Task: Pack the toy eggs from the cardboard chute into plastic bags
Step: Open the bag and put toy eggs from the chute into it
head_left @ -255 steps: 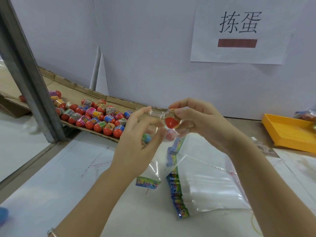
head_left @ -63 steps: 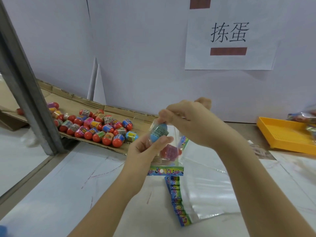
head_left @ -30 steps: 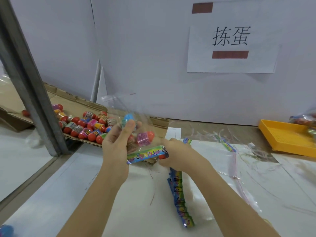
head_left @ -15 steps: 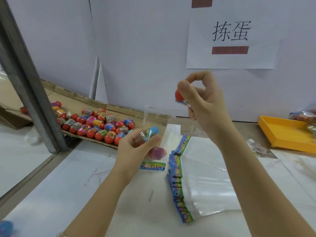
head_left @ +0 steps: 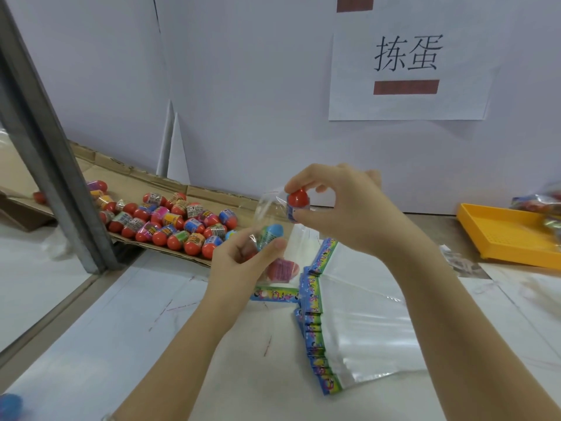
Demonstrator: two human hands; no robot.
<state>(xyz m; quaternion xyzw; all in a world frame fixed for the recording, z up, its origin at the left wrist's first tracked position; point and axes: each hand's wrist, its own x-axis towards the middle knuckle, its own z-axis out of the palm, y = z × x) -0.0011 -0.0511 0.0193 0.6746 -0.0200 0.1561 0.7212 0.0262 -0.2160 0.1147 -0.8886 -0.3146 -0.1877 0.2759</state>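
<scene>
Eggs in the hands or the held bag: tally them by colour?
Red-topped egg, in right hand: 1
Blue-topped egg, in bag: 1
Pink egg, in bag: 1
Total: 3 clearly seen; left hand may hide more.

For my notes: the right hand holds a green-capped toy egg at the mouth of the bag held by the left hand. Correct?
No. In the head view, the toy egg in the right hand has a red cap, not green. The rest holds: it is at the mouth of the plastic bag in the left hand.
</scene>
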